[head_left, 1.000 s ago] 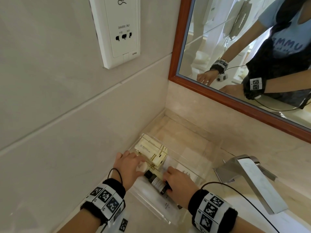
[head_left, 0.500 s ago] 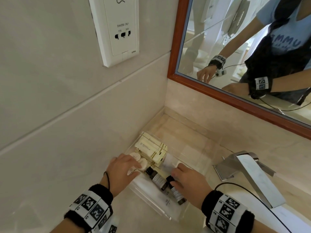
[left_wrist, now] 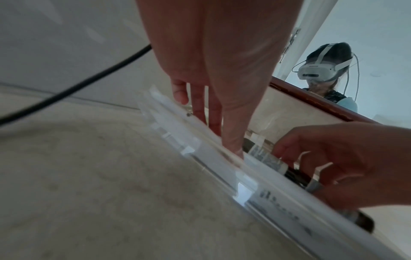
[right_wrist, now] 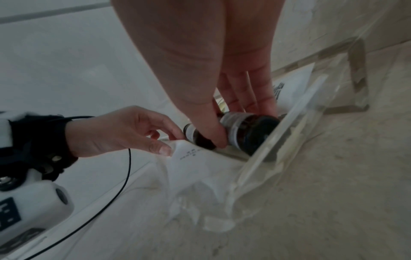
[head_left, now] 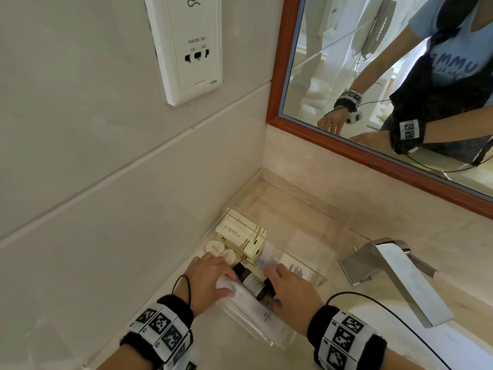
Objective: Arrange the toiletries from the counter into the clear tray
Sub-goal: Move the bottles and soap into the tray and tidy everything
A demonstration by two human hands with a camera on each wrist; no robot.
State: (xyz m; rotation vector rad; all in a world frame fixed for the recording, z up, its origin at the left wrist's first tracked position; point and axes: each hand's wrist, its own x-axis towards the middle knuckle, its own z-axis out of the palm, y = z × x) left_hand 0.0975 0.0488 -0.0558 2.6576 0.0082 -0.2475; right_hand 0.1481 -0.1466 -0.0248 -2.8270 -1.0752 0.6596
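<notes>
bathroom, likely hotel | shaver socket (head_left: 188, 46) on tiled wall; framed mirror (head_left: 373, 84) above stone counter (head_left: 293, 206); tap (head_left: 394, 273); tray (head_left: 317, 252) of toiletries

Tiled wall (head_left: 106, 156), wood-framed mirror (head_left: 346, 62)

Black wristbands (head_left: 160, 327) w/ b&w square-code tags – thin black cable, blue tee.

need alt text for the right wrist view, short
The right hand grips a dark labelled bottle lying inside the clear tray. To its left, the left hand touches a white packet in the tray, which rests on a beige counter.
</notes>
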